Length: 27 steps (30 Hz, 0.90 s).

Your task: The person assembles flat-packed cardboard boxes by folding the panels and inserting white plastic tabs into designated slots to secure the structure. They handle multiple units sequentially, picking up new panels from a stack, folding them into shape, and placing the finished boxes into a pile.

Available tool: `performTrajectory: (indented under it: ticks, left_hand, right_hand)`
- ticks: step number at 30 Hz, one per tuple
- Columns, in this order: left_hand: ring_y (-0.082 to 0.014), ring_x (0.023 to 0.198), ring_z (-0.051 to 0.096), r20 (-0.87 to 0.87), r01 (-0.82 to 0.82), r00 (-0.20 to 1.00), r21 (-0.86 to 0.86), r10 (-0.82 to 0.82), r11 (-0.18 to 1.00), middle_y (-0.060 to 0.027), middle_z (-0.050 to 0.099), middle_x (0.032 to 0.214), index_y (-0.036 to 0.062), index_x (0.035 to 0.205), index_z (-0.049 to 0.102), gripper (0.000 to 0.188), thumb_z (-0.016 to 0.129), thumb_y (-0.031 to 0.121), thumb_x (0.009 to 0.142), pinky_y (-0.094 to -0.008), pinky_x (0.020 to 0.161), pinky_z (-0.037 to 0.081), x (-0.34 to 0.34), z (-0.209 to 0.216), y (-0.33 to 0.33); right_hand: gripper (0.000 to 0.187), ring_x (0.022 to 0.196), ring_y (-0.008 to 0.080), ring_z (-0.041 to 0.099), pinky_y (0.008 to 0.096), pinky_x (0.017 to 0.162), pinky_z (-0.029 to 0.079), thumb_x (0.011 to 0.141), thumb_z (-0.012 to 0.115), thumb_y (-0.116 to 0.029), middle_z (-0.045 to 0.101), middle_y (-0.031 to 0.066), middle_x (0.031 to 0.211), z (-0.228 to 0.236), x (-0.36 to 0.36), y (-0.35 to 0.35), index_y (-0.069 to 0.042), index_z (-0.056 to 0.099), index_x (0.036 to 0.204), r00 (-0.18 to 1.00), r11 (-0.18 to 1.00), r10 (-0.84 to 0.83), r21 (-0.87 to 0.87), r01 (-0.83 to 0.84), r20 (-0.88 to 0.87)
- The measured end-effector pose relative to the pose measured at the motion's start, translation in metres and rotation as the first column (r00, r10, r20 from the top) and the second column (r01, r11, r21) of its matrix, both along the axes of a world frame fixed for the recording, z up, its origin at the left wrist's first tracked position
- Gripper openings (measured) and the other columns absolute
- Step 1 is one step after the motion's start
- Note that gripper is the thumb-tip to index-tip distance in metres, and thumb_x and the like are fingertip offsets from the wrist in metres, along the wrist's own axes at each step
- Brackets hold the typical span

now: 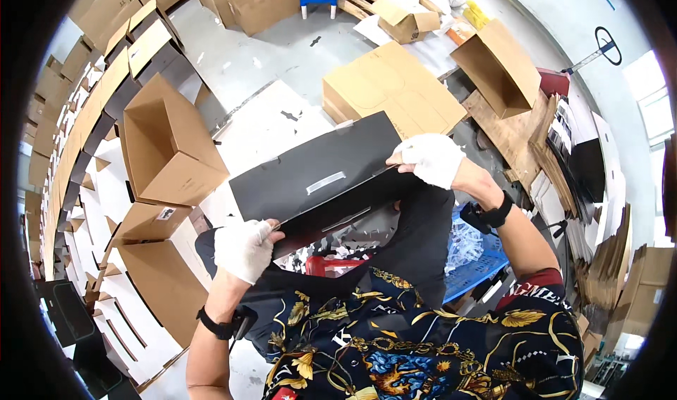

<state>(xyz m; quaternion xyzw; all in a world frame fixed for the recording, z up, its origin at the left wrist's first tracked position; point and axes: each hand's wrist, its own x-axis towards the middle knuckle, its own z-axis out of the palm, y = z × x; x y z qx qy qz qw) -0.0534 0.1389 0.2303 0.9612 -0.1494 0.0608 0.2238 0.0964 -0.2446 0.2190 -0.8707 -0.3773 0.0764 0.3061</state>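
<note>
White-gloved, the left hand is pinching the near left end of a folded black card; the right hand is pinching its farther right end. Its long axis is slanting between them, neither hand being nearer. Beyond it, a brown carton is sitting; leftward, an open box is gaping.

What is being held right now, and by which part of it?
A black panel: the left grip holds its left end, and the right grip its right end.
</note>
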Motion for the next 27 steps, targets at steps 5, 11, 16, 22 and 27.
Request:
performTrajectory:
  ticks: [5, 11, 16, 22, 27]
  left_hand:
    - [-0.0298, 0.069, 0.065, 0.032, 0.037, 0.999, 0.007, -0.037, 0.999, -0.0107, 0.065, 0.080, 0.0078, 0.095, 0.076, 0.020, 0.080, 0.008, 0.075, -0.0382, 0.062, 0.052, 0.006, 0.015, -0.008]
    - [-0.0276, 0.064, 0.062, 0.074, -0.098, 0.993, 0.010, 0.097, 0.995, -0.0095, 0.061, 0.074, 0.0070, 0.094, 0.074, 0.028, 0.082, -0.002, 0.068, -0.0356, 0.058, 0.050, 0.024, -0.001, 0.003]
    - [-0.0284, 0.070, 0.063, 0.053, -0.020, 0.998, -0.014, 0.021, 1.000, -0.0076, 0.066, 0.085, 0.0093, 0.099, 0.070, 0.041, 0.080, -0.007, 0.063, -0.0383, 0.058, 0.049, 0.005, 0.005, 0.002]
    - [-0.0256, 0.066, 0.064, 0.017, -0.164, 0.985, -0.182, 0.170, 0.970, -0.0095, 0.065, 0.079, 0.0041, 0.091, 0.074, 0.027, 0.081, -0.005, 0.066, -0.0329, 0.061, 0.050, 0.049, -0.026, 0.026]
    - [-0.0165, 0.069, 0.066, -0.272, -0.357, 0.916, -0.223, 0.294, 0.907, -0.0084, 0.071, 0.079, 0.0004, 0.088, 0.077, 0.019, 0.081, -0.003, 0.069, -0.0277, 0.065, 0.051, 0.119, -0.114, 0.069]
  right_hand:
    - [0.023, 0.087, 0.0280, 0.065, 0.0352, 0.078, 0.053, 0.080, 0.077, -0.014, 0.066, 0.0071, 0.100, 0.021, -0.007, 0.006, -0.006, 0.076, 0.101, 0.960, 0.975, -0.122, -0.151, 0.164, 0.254]
    - [0.021, 0.085, 0.0128, 0.067, 0.0263, 0.074, 0.056, 0.086, 0.076, -0.006, 0.067, 0.0046, 0.102, -0.019, 0.022, 0.003, -0.006, 0.074, 0.107, 0.982, 0.967, -0.161, 0.182, 0.178, -0.103]
    - [0.024, 0.080, 0.0172, 0.071, 0.0262, 0.073, 0.056, 0.086, 0.065, 0.007, 0.066, 0.0088, 0.101, -0.013, 0.018, -0.002, -0.001, 0.071, 0.107, 0.885, 0.948, -0.197, 0.150, 0.282, -0.422]
    - [0.019, 0.086, 0.0136, 0.066, 0.0262, 0.074, 0.054, 0.085, 0.069, 0.007, 0.065, 0.0046, 0.096, -0.026, 0.064, 0.023, 0.001, 0.072, 0.103, 0.919, 0.963, -0.175, 0.132, 0.235, -0.354]
    - [0.015, 0.087, 0.0209, 0.068, 0.0316, 0.074, 0.053, 0.082, 0.070, -0.002, 0.068, 0.0082, 0.090, -0.099, 0.133, 0.052, 0.001, 0.074, 0.096, 0.921, 0.980, -0.144, 0.074, 0.182, -0.363]
